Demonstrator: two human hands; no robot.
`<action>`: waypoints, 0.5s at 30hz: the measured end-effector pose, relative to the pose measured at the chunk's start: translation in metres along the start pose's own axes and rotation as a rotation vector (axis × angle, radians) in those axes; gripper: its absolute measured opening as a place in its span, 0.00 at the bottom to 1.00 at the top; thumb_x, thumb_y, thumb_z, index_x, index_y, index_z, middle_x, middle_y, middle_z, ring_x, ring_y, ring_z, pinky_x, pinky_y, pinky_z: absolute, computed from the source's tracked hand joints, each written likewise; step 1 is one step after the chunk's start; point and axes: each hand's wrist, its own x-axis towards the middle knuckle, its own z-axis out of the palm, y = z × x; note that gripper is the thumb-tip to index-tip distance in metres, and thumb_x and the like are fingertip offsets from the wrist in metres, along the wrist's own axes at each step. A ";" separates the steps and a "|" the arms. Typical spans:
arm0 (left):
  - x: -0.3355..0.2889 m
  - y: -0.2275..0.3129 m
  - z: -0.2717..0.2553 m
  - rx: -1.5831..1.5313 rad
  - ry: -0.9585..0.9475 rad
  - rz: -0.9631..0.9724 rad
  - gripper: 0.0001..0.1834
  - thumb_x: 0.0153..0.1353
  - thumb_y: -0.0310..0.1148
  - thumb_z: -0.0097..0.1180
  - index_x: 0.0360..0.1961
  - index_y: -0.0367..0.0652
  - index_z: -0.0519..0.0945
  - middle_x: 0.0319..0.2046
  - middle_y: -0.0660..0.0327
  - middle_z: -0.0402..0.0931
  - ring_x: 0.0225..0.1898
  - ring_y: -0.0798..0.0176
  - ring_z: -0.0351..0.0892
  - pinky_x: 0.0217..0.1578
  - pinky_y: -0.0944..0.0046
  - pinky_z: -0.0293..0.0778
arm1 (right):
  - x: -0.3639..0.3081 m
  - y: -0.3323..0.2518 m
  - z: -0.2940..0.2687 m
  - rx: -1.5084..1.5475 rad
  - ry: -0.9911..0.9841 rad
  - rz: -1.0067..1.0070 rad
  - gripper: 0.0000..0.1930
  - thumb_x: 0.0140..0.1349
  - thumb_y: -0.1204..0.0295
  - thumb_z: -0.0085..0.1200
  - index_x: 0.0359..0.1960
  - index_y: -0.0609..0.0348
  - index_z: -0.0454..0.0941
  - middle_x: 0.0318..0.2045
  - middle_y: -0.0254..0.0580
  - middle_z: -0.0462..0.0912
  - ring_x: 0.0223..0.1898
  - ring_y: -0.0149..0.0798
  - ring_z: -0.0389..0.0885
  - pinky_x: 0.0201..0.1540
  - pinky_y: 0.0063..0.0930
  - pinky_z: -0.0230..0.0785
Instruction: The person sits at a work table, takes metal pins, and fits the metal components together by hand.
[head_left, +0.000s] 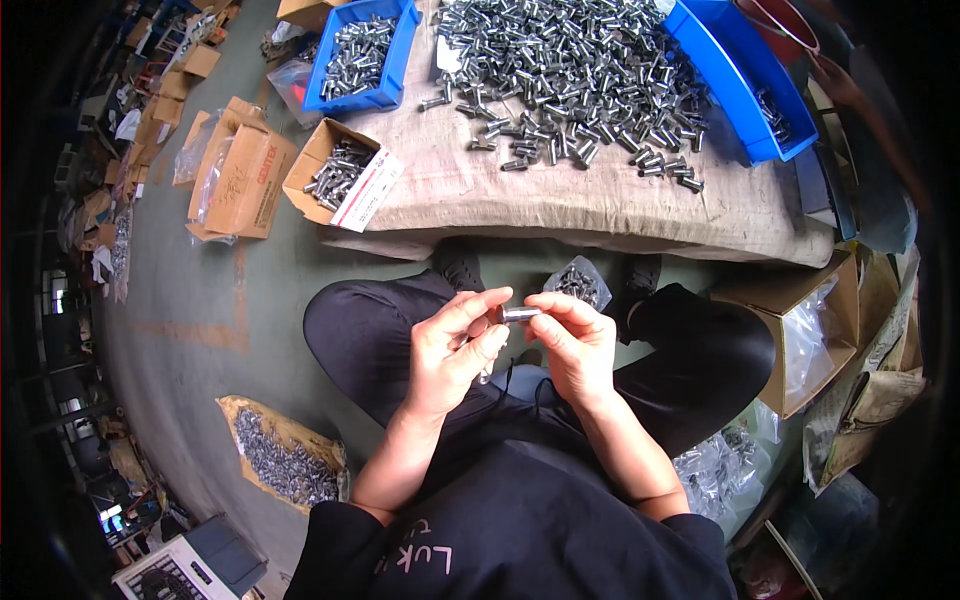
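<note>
Between my two hands, above my lap, is a short shiny metal cylinder [518, 314], lying roughly level. My left hand [445, 350] pinches its left end with thumb and fingertips. The thumb and forefinger of my right hand [578, 350] close on its other end. A second small metal piece [487, 370] shows below my left fingers and seems to be held in that palm; its full shape is hidden. Ahead, a large heap of similar bolt-like metal pieces [570, 75] is spread over the cloth-covered table [440, 200].
Blue bins [397, 85] [775, 140] with metal pieces flank the heap. A carton [305, 190] of pieces sits at the table's left corner. A bag of parts [580, 282] lies between my feet, an open box [845, 330] to the right, and a parts-filled tray [285, 455] on the floor at left.
</note>
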 end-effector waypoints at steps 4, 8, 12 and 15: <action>-0.001 -0.002 -0.001 0.019 0.023 -0.026 0.16 0.54 0.23 0.54 0.45 0.33 0.73 0.26 0.67 0.67 0.21 0.79 0.66 0.18 0.80 0.63 | 0.002 -0.003 0.004 -0.113 -0.030 -0.163 0.10 0.51 0.84 0.54 0.37 0.66 0.76 0.32 0.38 0.75 0.32 0.26 0.73 0.36 0.16 0.65; 0.000 -0.001 0.001 0.012 0.043 -0.067 0.15 0.54 0.23 0.54 0.45 0.33 0.73 0.26 0.66 0.67 0.20 0.79 0.66 0.18 0.80 0.63 | 0.003 0.000 0.004 -0.153 -0.078 -0.276 0.11 0.50 0.85 0.54 0.37 0.66 0.75 0.33 0.38 0.74 0.33 0.26 0.72 0.38 0.16 0.64; 0.000 -0.003 0.000 -0.056 0.016 -0.059 0.15 0.55 0.23 0.53 0.45 0.33 0.73 0.25 0.66 0.67 0.20 0.78 0.66 0.18 0.79 0.63 | -0.001 -0.005 0.010 0.072 -0.014 -0.055 0.11 0.51 0.84 0.54 0.37 0.65 0.75 0.34 0.37 0.76 0.33 0.26 0.72 0.38 0.17 0.65; 0.000 -0.005 -0.001 -0.053 -0.014 -0.010 0.15 0.55 0.22 0.52 0.45 0.33 0.73 0.25 0.66 0.67 0.20 0.77 0.67 0.17 0.79 0.63 | -0.002 0.001 0.000 0.046 -0.011 0.030 0.10 0.52 0.82 0.53 0.37 0.65 0.75 0.35 0.37 0.76 0.34 0.26 0.73 0.39 0.18 0.66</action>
